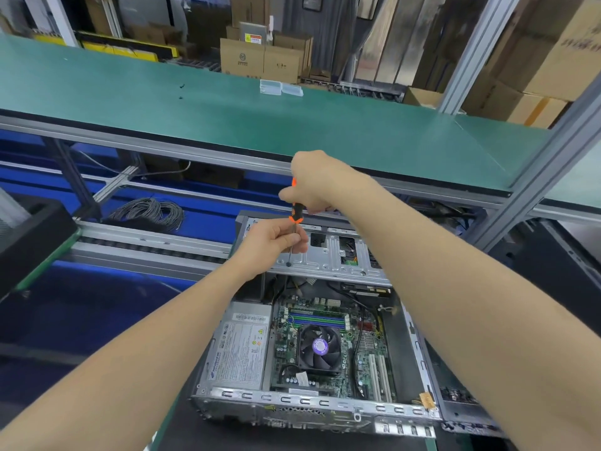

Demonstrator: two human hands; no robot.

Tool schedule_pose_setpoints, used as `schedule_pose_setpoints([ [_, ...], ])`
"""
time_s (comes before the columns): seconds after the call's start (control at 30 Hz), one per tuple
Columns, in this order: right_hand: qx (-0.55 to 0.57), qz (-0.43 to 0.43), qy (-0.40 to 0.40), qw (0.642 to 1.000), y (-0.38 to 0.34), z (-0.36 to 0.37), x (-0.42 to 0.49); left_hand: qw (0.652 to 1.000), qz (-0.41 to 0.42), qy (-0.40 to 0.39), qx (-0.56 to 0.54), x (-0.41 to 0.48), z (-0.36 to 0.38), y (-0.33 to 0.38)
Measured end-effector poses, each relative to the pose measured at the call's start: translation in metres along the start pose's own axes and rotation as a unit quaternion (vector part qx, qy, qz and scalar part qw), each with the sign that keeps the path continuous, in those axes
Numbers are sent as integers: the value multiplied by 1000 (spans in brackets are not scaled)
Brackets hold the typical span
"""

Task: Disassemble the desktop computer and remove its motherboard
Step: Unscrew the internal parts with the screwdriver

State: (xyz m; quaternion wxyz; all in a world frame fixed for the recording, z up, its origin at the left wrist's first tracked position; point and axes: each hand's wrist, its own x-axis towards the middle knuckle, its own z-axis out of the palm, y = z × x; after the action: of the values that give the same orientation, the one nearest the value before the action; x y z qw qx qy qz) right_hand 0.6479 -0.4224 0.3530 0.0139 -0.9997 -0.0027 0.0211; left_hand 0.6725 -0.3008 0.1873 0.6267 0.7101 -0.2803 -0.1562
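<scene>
An open desktop case (312, 402) lies on the bench, its green motherboard (364, 349) exposed with a black CPU fan (320, 348) in the middle. A silver power supply (240, 353) fills the case's left side. At the far end sits a metal drive cage (328, 258). My right hand (315, 183) grips the orange-and-black handle of a screwdriver (295, 216). The tool stands nearly upright with its tip on a screw at the cage's left edge. My left hand (276, 239) pinches the shaft just below the handle.
A green shelf (227, 115) runs across above the bench, carrying two clear plastic boxes (281, 87) and small dark bits. A coil of grey cable (149, 211) lies at the left. A black case panel (29, 236) sits at far left, another dark case (559, 262) at right.
</scene>
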Motion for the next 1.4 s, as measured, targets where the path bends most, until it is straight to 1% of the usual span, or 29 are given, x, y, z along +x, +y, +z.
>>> schedule_pose_setpoints([
  [0.1, -1, -75, -38, 996, 10, -9, -1, 1000, -3, 9, -13, 1, 2, 0],
  [0.2, -20, -127, -56, 990, 16, -15, -2, 1000, -2, 16, -14, 0, 3, 0],
  [0.3, -43, -164, -62, 983, 17, -15, 1, 1000, -3, 10, -2, -1, 1, 1],
  [0.4, -34, -196, -79, 977, 15, -16, 2, 1000, -4, 5, 12, -2, -6, 2],
  [0.53, -18, -207, -92, 974, 15, -17, 3, 1000, -11, 4, 26, -4, -6, 2],
  [0.63, 7, -188, -93, 978, 15, -13, 3, 999, -11, -32, 35, -2, -11, 8],
  [0.7, 16, -173, -92, 981, 13, -10, 0, 998, 4, -64, 9, 1, -17, 16],
  [0.77, 31, -145, -89, 985, 11, -11, -3, 998, 13, -66, 3, 5, -21, 23],
  [0.87, 43, -49, -59, 996, 3, -12, -2, 998, -3, -67, 11, 8, -20, 24],
  [0.93, 1, 21, -20, 1000, -9, -9, 4, 996, -13, -85, 5, 9, -19, 23],
  [0.97, -28, 38, -16, 999, -15, -6, 7, 996, -15, -92, 0, 9, -19, 23],
  [1.0, -46, 42, -19, 998, -21, -1, 11, 995, -18, -93, -6, 9, -21, 22],
  [1.1, -39, 37, -2, 999, -24, 8, 22, 996, -19, -80, -23, 10, -26, 17],
  [1.2, -59, -14, 17, 998, -13, 11, 21, 998, -10, -54, -27, 13, -22, 8],
  [1.27, -78, -66, 6, 995, -6, 10, 24, 1000, 4, -21, -22, 16, -17, 3],
  [1.4, -110, -217, -15, 970, 5, 4, 32, 998, 22, 41, -43, 13, -9, -8],
])
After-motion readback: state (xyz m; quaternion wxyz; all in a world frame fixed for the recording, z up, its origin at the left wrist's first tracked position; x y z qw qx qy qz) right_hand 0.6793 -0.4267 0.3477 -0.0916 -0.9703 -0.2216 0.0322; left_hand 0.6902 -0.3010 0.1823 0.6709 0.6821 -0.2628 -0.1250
